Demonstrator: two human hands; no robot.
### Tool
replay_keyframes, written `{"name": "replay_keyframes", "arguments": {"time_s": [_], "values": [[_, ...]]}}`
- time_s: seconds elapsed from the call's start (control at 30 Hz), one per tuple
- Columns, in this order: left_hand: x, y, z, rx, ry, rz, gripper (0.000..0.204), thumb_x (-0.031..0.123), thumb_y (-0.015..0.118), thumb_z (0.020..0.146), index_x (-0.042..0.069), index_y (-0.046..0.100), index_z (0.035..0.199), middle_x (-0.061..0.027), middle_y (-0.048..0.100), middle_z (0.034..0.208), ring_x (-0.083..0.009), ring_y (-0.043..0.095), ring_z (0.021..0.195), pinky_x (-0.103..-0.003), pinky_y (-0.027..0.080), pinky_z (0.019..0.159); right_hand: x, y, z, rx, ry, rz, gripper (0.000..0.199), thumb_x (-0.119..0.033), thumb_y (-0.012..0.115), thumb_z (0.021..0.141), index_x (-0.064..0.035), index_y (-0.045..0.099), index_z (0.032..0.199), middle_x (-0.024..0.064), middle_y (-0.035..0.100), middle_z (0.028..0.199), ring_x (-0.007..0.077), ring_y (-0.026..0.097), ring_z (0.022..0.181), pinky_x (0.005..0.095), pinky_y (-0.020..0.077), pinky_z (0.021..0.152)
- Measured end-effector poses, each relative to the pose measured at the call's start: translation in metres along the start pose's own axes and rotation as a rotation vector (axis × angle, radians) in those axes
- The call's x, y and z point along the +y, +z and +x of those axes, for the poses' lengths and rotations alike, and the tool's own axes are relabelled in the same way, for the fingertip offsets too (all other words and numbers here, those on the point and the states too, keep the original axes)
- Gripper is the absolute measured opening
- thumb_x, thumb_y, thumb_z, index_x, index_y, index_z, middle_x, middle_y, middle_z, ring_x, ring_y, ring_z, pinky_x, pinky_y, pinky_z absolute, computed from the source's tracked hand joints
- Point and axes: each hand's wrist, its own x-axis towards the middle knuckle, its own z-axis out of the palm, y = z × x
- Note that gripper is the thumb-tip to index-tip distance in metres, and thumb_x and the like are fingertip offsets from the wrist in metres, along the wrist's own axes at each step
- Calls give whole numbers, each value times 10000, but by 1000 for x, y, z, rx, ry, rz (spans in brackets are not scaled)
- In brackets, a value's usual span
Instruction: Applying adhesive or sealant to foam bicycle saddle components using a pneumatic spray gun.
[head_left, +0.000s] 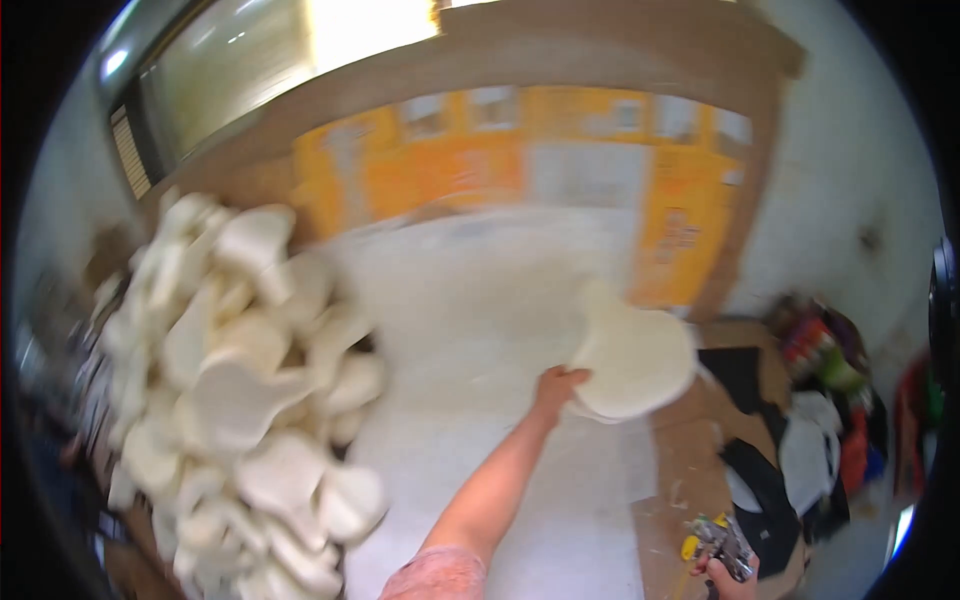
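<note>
My left hand (560, 391) reaches out over the white work surface (470, 350), its fingers closed on the near left edge of a cream foam pad (640, 362). The pad is saddle-shaped, with a broad rounded end and a narrower neck pointing to the far left. A second edge shows under its near side; whether that is another pad I cannot tell. Low on the right, my right hand (735, 583) is wrapped around a metal spray gun (728, 548) with a yellow part at its front. The hand is partly cut off by the picture's lower edge.
A tall heap of similar foam pads (240, 390) fills the left side. Yellow printed cardboard (400, 165) lines the back. Brown cardboard (680, 480) with black sheet pieces (765, 500) lies at the right, beside a colourful pile of cloth or bags (830, 355).
</note>
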Motion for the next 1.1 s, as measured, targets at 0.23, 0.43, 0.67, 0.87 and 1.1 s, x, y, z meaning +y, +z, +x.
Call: {"name": "replay_keyframes", "arguments": {"time_s": [0.23,0.43,0.67,0.87,1.1], "values": [[85,-205,-215,204,202,-194,402,287,677,733,27,626,1035,-68,653,957,-175,627,875,-314,495,780,-23,48,-5,-130,59,-84,298,-156,714,802,-40,627,1063,55,653,927,129,613,800,254,481,668],[247,-342,-387,413,674,-309,504,372,584,808,58,506,1194,-100,596,1071,-238,588,983,-384,544,715,-31,88,-11,-428,-144,62,401,-173,707,763,12,573,1093,67,640,894,158,616,796,295,500,713],[304,-410,-382,942,873,-72,666,503,597,819,100,406,1314,-132,433,1230,-237,476,1034,-425,416,870,-53,116,-12,-574,-220,109,435,-168,717,770,40,539,1109,70,613,833,136,605,761,275,507,705],[57,-336,-179,851,146,787,672,232,754,663,1,482,1233,-187,520,1239,-323,472,1187,-385,370,995,-52,112,-20,-461,-103,52,481,-124,713,771,12,518,1190,62,609,876,119,588,799,263,492,737],[42,-195,-164,536,308,876,501,211,746,672,-1,562,1088,-157,567,1043,-330,566,963,-421,472,803,-43,106,-34,-281,-79,-44,535,-111,718,765,-7,492,1239,63,616,925,122,595,835,275,489,765]]}}
